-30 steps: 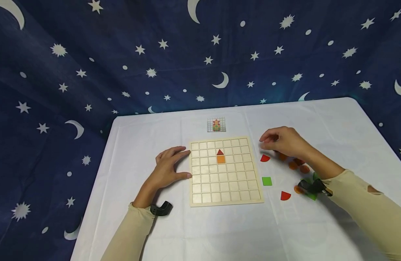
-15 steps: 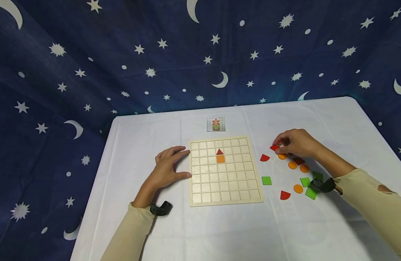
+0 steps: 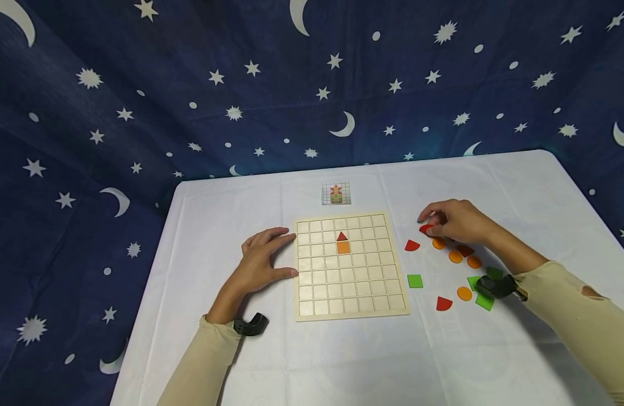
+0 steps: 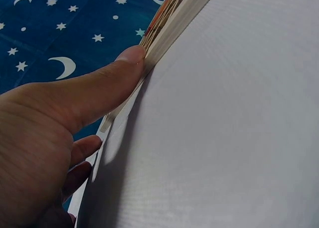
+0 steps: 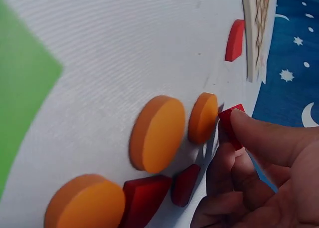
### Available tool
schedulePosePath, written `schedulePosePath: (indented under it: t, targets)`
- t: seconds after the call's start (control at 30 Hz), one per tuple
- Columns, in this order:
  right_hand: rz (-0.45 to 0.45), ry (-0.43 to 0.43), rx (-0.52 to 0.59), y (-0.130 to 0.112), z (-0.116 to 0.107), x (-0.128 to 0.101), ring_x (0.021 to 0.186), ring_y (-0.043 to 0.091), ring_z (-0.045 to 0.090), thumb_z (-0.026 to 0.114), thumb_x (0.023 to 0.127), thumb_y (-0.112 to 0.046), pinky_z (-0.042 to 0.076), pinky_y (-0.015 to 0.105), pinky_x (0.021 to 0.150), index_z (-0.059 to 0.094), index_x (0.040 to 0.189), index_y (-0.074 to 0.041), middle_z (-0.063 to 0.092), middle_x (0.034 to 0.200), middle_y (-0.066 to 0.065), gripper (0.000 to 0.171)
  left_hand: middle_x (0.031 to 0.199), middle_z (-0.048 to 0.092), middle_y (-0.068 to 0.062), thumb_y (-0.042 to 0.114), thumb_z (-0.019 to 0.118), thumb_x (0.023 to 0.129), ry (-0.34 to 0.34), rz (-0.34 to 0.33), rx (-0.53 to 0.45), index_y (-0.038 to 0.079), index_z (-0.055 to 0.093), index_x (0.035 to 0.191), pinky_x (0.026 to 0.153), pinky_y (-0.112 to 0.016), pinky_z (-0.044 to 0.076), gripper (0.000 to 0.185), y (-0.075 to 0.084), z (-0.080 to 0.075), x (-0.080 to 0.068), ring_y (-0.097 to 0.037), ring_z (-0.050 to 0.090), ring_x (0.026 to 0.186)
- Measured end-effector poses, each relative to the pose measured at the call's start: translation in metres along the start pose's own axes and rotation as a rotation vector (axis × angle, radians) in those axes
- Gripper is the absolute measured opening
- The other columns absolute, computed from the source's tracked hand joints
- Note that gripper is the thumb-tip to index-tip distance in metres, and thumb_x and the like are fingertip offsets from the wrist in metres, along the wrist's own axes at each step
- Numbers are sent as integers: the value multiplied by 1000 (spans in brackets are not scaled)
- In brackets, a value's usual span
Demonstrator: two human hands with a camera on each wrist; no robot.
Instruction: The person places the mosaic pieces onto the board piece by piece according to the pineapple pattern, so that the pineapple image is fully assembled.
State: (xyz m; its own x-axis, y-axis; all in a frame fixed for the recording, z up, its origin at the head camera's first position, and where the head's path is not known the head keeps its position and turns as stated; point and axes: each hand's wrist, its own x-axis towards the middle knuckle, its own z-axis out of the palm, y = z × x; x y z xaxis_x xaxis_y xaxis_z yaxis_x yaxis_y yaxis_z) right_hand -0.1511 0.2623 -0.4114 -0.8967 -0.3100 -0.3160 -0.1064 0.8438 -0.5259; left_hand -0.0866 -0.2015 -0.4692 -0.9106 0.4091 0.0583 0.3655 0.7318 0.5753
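Head view: only a red triangle (image 3: 342,236) and orange square (image 3: 343,247) set in the wooden grid board (image 3: 350,265), most cells bare; loose pieces scattered right of board on table (image 3: 342,361). Right hand (image 3: 456,221) curled, pinching a red piece (image 5: 230,123), apparently just lifted. Left hand (image 3: 261,259) open, fingers straight, thumb (image 4: 107,83) pressed against board's left edge.

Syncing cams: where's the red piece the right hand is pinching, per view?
Head: red piece at the right hand fingertips, right of the wooden board.
Left wrist: not in view.
Right wrist: right of centre, beside the orange disc.
Shared landmark: the wooden board.
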Motion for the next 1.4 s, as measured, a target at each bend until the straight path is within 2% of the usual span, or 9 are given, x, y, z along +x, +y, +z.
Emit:
schedulePosePath:
  t: [0.2,0.3,0.5,0.6,0.73,0.87,0.97,1.17,1.4]
  targets:
    - [67,-7,97,-2,-3,-1,68,23,58,74,90,-14,51,32,57,71,103,-10,61,84,6,13,154,48,-9,45,88,76,12,15,1,20,55,149,112,-63,16,84,1,0,0,-32,38,147]
    - [59,2,135,-3,-2,-1,71,24,57,74,91,-12,52,32,58,67,103,-8,61,86,9,14,154,48,-10,45,88,76,23,26,10,20,55,148,111,-64,17,84,1,0,-1,-33,38,146]
    - [21,20,191,-9,4,1,81,23,60,75,90,-14,51,29,65,70,115,-13,66,97,9,25,154,48,-10,45,88,76,24,30,13,19,55,149,111,-64,17,84,1,-1,-1,-33,39,146]
    - [23,14,254,-15,9,2,82,22,60,77,90,-19,49,29,66,72,108,-13,68,93,8,20,154,47,-10,45,89,76,19,22,7,19,55,149,112,-64,16,85,1,-1,-1,-33,38,146]
    - [39,-9,365,-25,17,4,72,25,57,80,88,-26,42,31,55,71,99,-11,72,86,11,20,154,48,-10,45,89,76,19,20,10,19,55,149,112,-64,16,85,1,-1,0,-32,38,147]
    - [46,-28,435,-37,26,6,75,26,59,83,86,-27,44,32,60,73,98,-11,72,90,11,23,154,48,-10,46,88,76,18,20,11,20,54,149,112,-64,16,85,2,0,0,-32,38,146]
    - [37,-30,455,-47,34,8,81,24,62,83,85,-27,50,33,68,75,101,-13,69,93,9,22,155,47,-10,46,88,76,13,15,9,20,54,149,113,-63,16,85,2,-1,0,-32,38,147]
    - [22,-53,467,-61,46,12,74,21,56,85,82,-21,45,29,58,78,103,-14,73,88,5,23,155,47,-9,46,88,76,8,8,1,20,54,149,113,-63,15,85,2,-1,0,-31,38,147]
    - [-39,-60,441,-72,56,16,93,21,61,84,83,-16,48,30,76,79,105,-12,77,90,3,23,154,48,-9,46,88,76,12,7,-3,20,55,149,113,-62,16,84,2,-1,0,-31,37,147]
